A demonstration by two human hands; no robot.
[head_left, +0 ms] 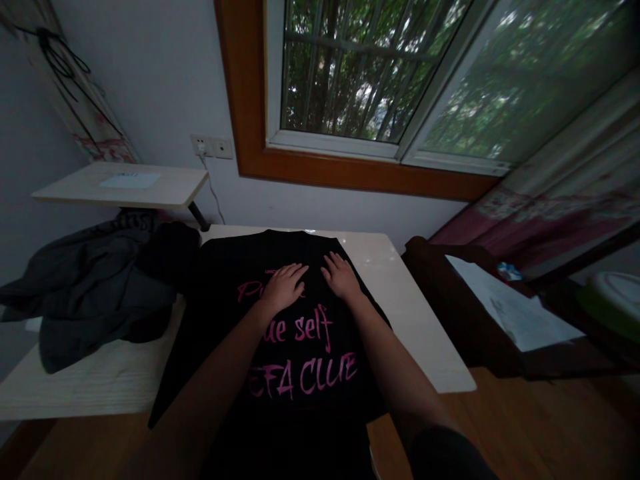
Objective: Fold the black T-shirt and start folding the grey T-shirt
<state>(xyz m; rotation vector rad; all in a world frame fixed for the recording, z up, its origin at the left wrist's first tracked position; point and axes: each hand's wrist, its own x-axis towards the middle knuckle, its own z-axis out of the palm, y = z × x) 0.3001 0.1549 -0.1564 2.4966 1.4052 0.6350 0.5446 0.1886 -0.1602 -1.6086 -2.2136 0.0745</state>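
Note:
A black T-shirt [300, 353] with pink lettering lies spread over the pale wooden table, its collar end toward the wall and its lower part hanging over the near edge. My left hand [284, 287] rests flat on the upper middle of the shirt, fingers stretched out, covering part of the top line of letters. On the upper right of the shirt lies my right hand [341, 275], palm down with the fingers spread. Neither hand grips the cloth. My forearms hide some of the print.
Dark grey clothing [100, 280] is heaped at the table's left, beneath a small raised shelf [65, 188] with a paper on it. The table [425, 333] ends at the right near a dark brown surface bearing papers [515, 307]. A window [370, 73] is behind.

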